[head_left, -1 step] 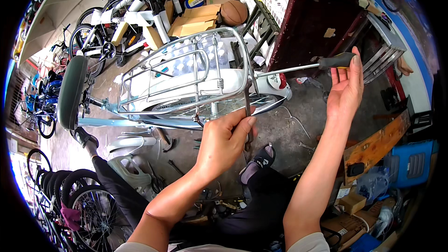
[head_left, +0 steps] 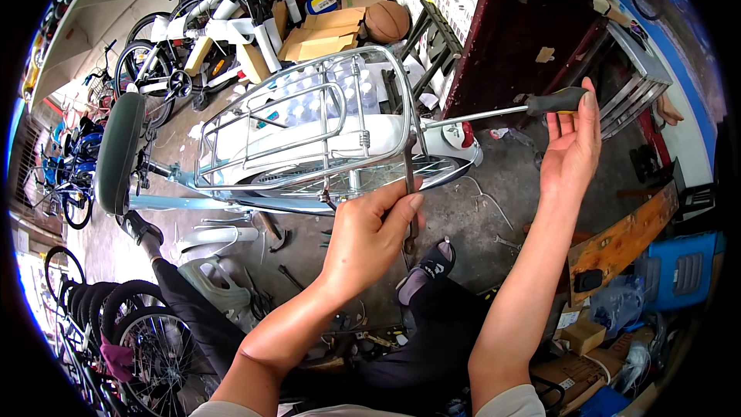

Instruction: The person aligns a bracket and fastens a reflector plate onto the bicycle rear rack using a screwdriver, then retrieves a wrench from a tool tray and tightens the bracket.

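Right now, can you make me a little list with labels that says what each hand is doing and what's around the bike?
Place: a bicycle workshop with a concrete floor
Left hand: grips a wrench at the back of the silver rear rack
Right hand: open palm pressed against the black handle of a long screwdriver
Screwdriver tip: reaches the rack's rear end
Bike: light blue frame, black saddle, white rear mudguard
Nearby: basketball, cardboard boxes, more bicycles
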A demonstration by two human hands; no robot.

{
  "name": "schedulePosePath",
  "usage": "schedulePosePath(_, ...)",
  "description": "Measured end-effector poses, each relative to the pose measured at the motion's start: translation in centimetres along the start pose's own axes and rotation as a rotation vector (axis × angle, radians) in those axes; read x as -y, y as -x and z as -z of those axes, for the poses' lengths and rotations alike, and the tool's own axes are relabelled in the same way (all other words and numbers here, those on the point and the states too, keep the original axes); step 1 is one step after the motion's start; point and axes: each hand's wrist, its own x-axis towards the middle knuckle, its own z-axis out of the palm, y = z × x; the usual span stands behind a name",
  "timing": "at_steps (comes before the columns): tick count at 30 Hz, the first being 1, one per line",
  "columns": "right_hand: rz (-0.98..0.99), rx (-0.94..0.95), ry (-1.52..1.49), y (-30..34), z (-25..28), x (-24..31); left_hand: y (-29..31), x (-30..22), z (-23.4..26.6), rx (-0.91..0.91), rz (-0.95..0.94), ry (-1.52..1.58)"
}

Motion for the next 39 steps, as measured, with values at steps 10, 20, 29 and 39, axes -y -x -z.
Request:
schedulePosePath(10, -0.009, 0.013, -0.025, -0.1, 0.1, -0.1, 0.7, -3.0, 1.9, 0.105, 0.234, 0.309)
schedulePosePath(20, 0.052, 0.046, -0.030, 0.4, -0.7, 0.0, 0.4, -2.2, 1.4, 0.115, 0.247, 0.563)
schedulePosePath(29, 0.032, 0.066, -0.014, -0.3, 0.2, -0.2, 0.4, -1.2, 1.1, 0.130, 0.197, 0.456)
schedulePosePath(39, -0.027, 0.156, -0.183, 0.3, -0.8, 0.3, 0.4, -1.1, 1.2, 0.134, 0.179, 0.431)
